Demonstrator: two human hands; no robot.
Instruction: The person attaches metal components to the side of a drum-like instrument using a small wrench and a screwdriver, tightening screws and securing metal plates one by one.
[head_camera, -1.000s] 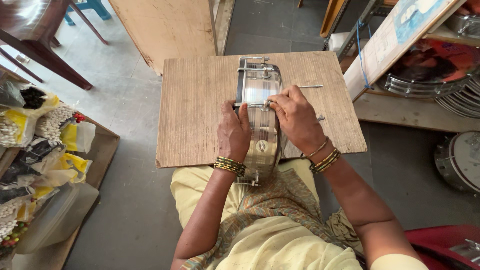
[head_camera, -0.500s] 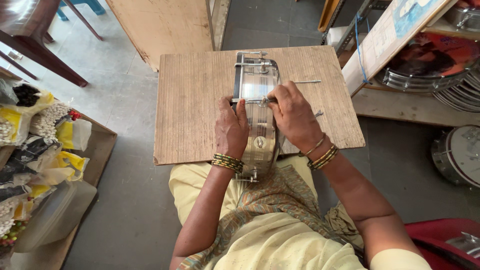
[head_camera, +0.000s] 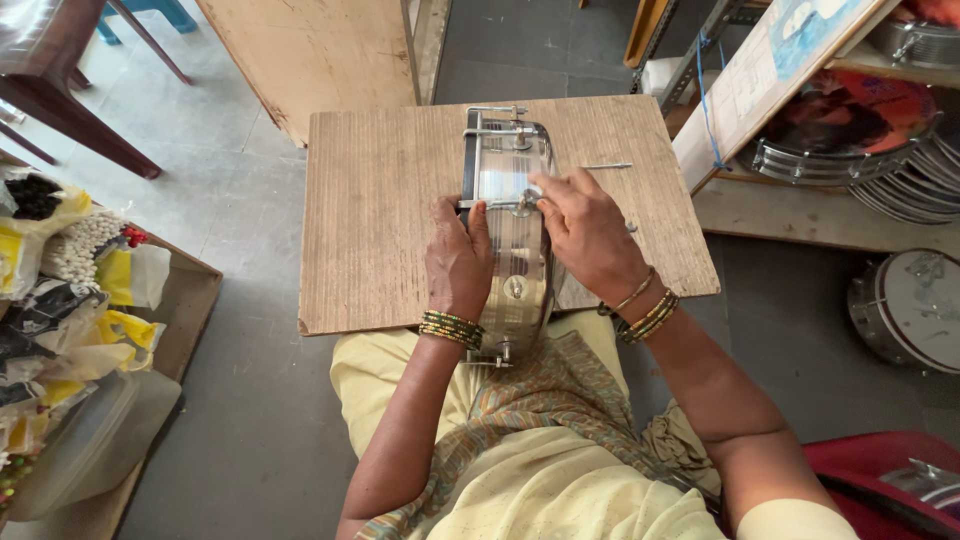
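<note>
We steady the drum (head_camera: 510, 215) on the board (head_camera: 385, 215): left hand (head_camera: 458, 258) clamped on its shell, right hand (head_camera: 585, 232) pinching the lug; keep turns small.

The wooden board (head_camera: 390, 220) serving as the surface lies bare to the left of the metal drum shell (head_camera: 510, 190) — open room for a hand from the shell out to the board's left edge. The left hand (head_camera: 458, 262) and the right hand (head_camera: 585, 232) both rest on the shell, covering its middle. To the right, a thin metal rod (head_camera: 608, 166) lies on the narrower strip of board. Beyond the right edge, a leaning panel (head_camera: 770, 80) and stacked drum hoops (head_camera: 840, 160) crowd close. A wooden sheet (head_camera: 320, 50) stands past the far edge — near the board's left corner.
</note>
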